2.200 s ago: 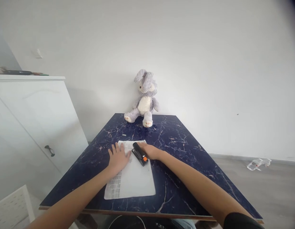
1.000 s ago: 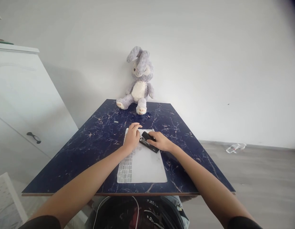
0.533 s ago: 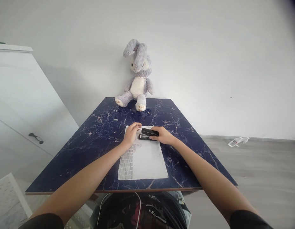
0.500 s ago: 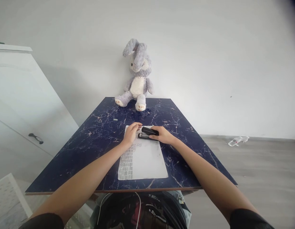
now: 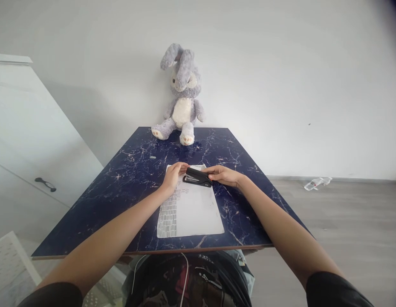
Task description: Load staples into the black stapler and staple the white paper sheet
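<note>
A black stapler [image 5: 198,178] lies over the upper part of a white sheet of paper [image 5: 199,217], its front end pointing left and its jaw apart. My right hand [image 5: 226,175] grips the stapler's rear end between thumb and fingers. On the left side, my left hand [image 5: 174,175] rests over the sheet's upper left edge with fingers stretched out. Its fingertips are close to the stapler's front end; whether they touch it I cannot tell. Rows of pencil-like hatching run down the sheet's left margin, with small print near the top.
The paper lies on a dark blue marbled table [image 5: 121,204]. A grey plush rabbit [image 5: 183,102] sits at its far edge against the wall. A small pale piece [image 5: 152,157] lies left of centre. A white cabinet [image 5: 28,128] stands left; a clear plastic item [image 5: 316,183] lies on the floor.
The stapler has turned slightly, its front now nearer my left fingers. My right hand has shifted back toward the stapler's rear end. The view has tilted a little.
</note>
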`<state>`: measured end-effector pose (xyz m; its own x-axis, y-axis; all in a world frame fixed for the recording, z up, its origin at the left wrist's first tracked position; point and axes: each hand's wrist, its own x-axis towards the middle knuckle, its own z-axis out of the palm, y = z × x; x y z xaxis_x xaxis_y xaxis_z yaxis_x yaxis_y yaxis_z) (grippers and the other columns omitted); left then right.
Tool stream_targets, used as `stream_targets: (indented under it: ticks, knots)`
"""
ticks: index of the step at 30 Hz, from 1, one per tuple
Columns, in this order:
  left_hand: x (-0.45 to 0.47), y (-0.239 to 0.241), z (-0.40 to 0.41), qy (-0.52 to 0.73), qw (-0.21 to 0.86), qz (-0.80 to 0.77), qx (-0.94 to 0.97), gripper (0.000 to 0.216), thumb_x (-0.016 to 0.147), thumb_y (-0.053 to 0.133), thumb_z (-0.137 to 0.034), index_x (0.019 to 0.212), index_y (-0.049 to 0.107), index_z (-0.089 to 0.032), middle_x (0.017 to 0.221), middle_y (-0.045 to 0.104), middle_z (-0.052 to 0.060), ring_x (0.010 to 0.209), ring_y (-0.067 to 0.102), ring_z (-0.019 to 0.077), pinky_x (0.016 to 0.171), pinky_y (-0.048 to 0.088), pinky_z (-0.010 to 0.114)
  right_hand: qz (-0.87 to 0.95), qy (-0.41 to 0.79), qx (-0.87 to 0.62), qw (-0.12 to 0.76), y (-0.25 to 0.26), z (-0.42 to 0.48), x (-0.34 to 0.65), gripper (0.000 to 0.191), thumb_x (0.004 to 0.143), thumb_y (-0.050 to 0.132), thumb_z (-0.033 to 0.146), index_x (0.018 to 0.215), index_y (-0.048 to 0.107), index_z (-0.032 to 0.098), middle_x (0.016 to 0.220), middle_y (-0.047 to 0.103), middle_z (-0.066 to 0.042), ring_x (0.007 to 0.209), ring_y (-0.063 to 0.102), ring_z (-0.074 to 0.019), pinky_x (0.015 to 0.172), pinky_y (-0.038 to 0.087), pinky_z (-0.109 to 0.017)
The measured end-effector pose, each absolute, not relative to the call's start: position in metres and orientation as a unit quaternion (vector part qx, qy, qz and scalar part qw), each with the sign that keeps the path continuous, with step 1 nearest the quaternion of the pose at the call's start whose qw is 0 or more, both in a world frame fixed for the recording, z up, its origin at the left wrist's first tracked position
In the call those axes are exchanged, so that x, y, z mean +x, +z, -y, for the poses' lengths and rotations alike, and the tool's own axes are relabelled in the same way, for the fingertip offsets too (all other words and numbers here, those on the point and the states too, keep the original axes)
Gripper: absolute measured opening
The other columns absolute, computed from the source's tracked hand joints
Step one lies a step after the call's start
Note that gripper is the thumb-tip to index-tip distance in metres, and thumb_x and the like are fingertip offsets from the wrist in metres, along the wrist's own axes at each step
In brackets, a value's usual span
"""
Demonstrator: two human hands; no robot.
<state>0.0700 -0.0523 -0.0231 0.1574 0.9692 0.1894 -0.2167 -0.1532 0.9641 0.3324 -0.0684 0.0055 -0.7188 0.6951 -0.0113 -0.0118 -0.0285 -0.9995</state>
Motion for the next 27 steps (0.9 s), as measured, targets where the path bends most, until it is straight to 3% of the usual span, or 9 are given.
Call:
stream_targets:
  ticks: [16,24,27]
  knots:
    - [0.0708,-0.0273,0.051,0.528,0.516,-0.379,0.557,0.032,0.093,0.057,-0.043,0.087,0.074,-0.017,0.092,0.078,0.009,0.089,0.075,0.0247,0.092,0.058,0.041,0.629,0.668,-0.285,0.275,0.0026,0.0665,0.3313,0.057,0.082,0.087,0.042,0.131,0.073,0.017,0.127,0.075,-0.012,0.115,0.069,-0.0254,0.108,0.048,-0.039]
    - [0.0634,-0.0272,0.049,0.62,0.386,-0.423,0.536,0.04,0.101,0.048,-0.045,0.088,0.074,-0.018,0.099,0.078,0.011,0.1,0.074,0.0235,0.099,0.056,0.039,0.635,0.661,-0.295,0.27,-0.0042,0.0605,0.3378,0.063,0.077,0.09,0.046,0.131,0.073,0.019,0.127,0.075,-0.012,0.119,0.068,-0.0274,0.113,0.045,-0.044]
    - [0.0614,-0.0273,0.047,0.623,0.394,-0.43,0.521,0.042,0.101,0.049,-0.048,0.087,0.073,-0.017,0.097,0.078,0.012,0.097,0.075,0.0242,0.097,0.057,0.04,0.668,0.612,-0.313,0.284,0.0015,0.0656,0.3323,0.061,0.081,0.085,0.049,0.133,0.071,0.019,0.127,0.074,-0.012,0.121,0.067,-0.029,0.109,0.048,-0.045]
